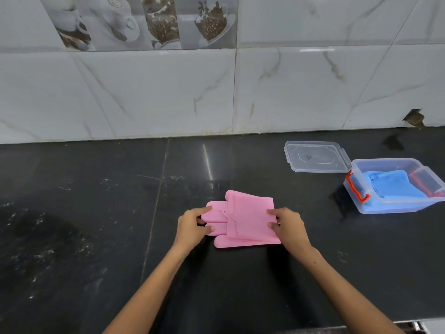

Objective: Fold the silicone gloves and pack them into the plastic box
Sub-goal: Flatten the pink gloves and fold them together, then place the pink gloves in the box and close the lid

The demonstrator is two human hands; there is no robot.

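- One head-worn camera is looking forward and down from above the person's arms, both forearms reaching in from the bottom edge.
- It is facing a tiled wall (168,92), with the dark worktop (84,213) filling the lower half of the view.
- It is sitting near, at arm's reach of the worktop's middle.
- The wide lens is bending the wall's lines and stretching the edges.
- No second view is sharing the scene.

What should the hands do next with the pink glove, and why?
Probably fold the finger end over. The left hand pinches the pink glove's fingers, which still stick out past the folded cuff that the right hand holds.
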